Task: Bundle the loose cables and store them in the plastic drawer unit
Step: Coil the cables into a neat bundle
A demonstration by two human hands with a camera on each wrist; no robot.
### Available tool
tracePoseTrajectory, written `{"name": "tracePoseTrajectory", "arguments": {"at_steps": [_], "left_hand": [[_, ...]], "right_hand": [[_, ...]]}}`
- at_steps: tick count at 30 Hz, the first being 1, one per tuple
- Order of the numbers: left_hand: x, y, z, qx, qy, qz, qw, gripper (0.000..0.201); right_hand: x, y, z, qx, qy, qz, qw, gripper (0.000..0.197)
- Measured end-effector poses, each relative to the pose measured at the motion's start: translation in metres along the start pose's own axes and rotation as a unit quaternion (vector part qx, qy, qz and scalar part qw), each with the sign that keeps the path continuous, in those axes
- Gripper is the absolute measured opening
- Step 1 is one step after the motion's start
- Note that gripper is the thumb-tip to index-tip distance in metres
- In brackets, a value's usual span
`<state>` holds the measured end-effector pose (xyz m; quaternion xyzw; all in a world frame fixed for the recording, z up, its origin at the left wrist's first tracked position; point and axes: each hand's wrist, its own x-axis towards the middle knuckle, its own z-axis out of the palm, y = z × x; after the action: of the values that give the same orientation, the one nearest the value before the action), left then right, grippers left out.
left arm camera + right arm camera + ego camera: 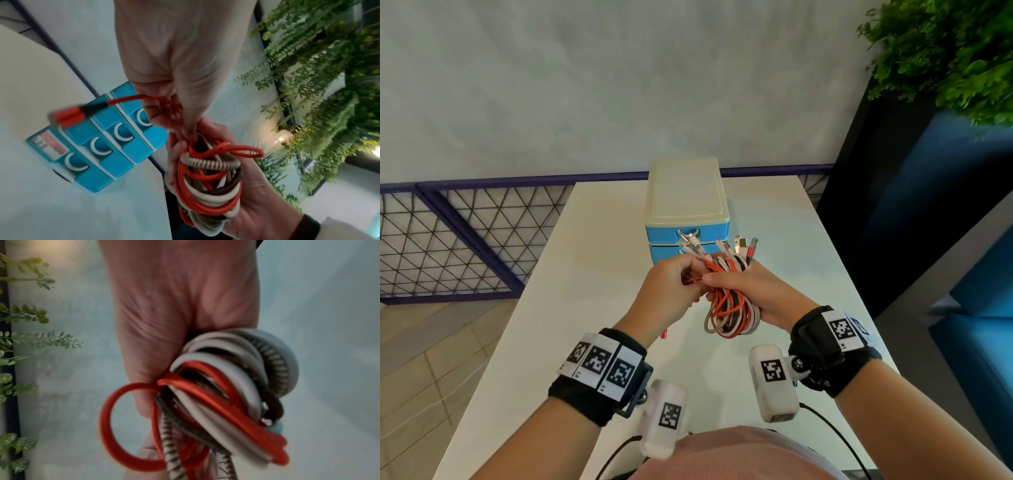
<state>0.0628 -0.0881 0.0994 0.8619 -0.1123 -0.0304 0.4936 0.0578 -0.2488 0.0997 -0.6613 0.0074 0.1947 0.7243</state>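
Observation:
A bundle of looped cables (pixel 732 310), red, white, brown and striped, is gripped in my right hand (pixel 751 291) above the white table (pixel 592 274); its plugs (pixel 743 245) stick up past the fingers. In the wrist views the bundle (pixel 209 183) (pixel 226 394) fills the right palm. My left hand (pixel 671 291) pinches a red cable strand (pixel 162 99) at the top of the bundle; its red plug (pixel 68 114) dangles free. The blue drawer unit (pixel 686 222) with a cream lid stands just behind the hands, drawers (pixel 98 146) closed.
The table ends at a wall with a purple mesh railing (pixel 465 240) on the left. A green plant (pixel 945 51) and blue furniture (pixel 928 222) stand on the right. Bare tabletop lies left and right of the drawer unit.

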Motion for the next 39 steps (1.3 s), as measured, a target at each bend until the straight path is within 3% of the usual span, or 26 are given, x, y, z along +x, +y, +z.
{"name": "tracePoseTrajectory", "arguments": {"at_steps": [2,5,8,10,13,18,25,29,34,39], "left_hand": [[0.001,0.0,-0.004,0.028,0.008,0.002,1.0,0.001],[0.005,-0.007,-0.024,0.031,-0.027,-0.057,0.998,0.022],[0.003,-0.015,-0.042,-0.07,-0.135,-0.158,0.976,0.03],[0.001,-0.014,-0.043,-0.146,-0.137,-0.186,0.962,0.028],[0.002,-0.005,-0.035,-0.173,-0.11,-0.191,0.96,0.021],[0.003,0.004,-0.021,-0.175,-0.132,-0.19,0.957,0.02],[0.004,0.01,-0.018,-0.203,-0.137,-0.204,0.948,0.023],[0.003,0.01,-0.025,-0.217,-0.154,-0.228,0.937,0.021],[-0.003,0.01,-0.033,-0.294,-0.202,-0.255,0.899,0.021],[-0.004,0.011,-0.034,-0.259,-0.192,-0.256,0.911,0.013]], "right_hand": [[0.001,0.001,-0.004,-0.02,0.029,0.002,0.999,0.023],[0.002,0.002,-0.016,-0.023,0.09,-0.004,0.996,0.016],[0.005,0.005,-0.028,-0.041,0.136,-0.013,0.99,0.018],[0.006,0.005,-0.029,-0.044,0.132,-0.012,0.99,0.022],[0.007,0.006,-0.021,-0.024,0.103,-0.024,0.994,0.032],[0.005,0.009,-0.004,0.014,0.04,-0.045,0.998,0.037],[0.0,0.014,0.001,0.022,0.026,-0.044,0.998,0.042],[0.002,0.013,-0.001,-0.019,0.045,-0.049,0.998,0.043],[0.006,0.011,-0.008,-0.057,0.1,-0.039,0.993,0.038],[0.008,0.007,-0.011,-0.068,0.105,-0.029,0.992,0.039]]}}
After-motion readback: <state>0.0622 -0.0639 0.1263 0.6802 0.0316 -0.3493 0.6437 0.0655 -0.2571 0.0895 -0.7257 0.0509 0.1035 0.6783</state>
